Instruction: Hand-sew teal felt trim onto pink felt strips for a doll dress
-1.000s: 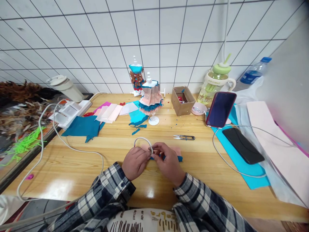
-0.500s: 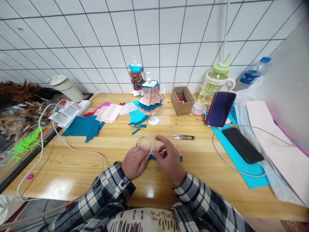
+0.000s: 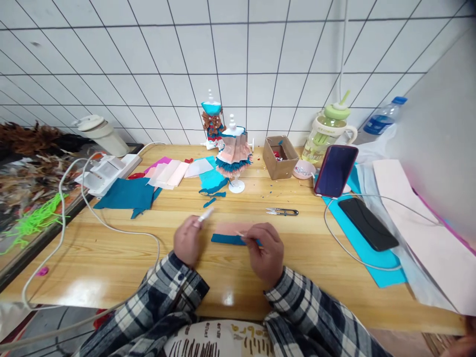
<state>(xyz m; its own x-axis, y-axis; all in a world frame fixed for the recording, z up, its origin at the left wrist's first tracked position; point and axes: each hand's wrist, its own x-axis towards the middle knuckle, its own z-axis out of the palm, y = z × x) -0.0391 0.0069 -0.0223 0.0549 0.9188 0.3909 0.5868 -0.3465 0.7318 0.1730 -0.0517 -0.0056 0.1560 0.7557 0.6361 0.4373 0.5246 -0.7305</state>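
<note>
My left hand (image 3: 187, 242) is closed round a white tape roll (image 3: 206, 214), now seen edge-on, just left of the fabric. On the wood in front of me lies a pale pink strip (image 3: 227, 228) with a teal fabric strip (image 3: 226, 239) along its near edge. My right hand (image 3: 266, 254) is over the right end of both strips, thumb and forefinger pinched at the teal one. A thin pale sliver shows at those fingertips; whether it is tape or fabric I cannot tell. Thread snips (image 3: 282, 211) lie beyond my right hand.
Behind stand a small dress form (image 3: 234, 153) in ruffles and another dressed form (image 3: 211, 121). A cardboard box (image 3: 279, 166), a bead bowl (image 3: 304, 170) and a propped phone (image 3: 336, 171) are to the right. Teal fabric (image 3: 124, 193) and a white cable (image 3: 122, 231) lie left.
My left hand has moved left with the tape roll, which has turned from ring-on to edge-on. My right fingers have closed into a pinch over the strips, uncovering their left part.
</note>
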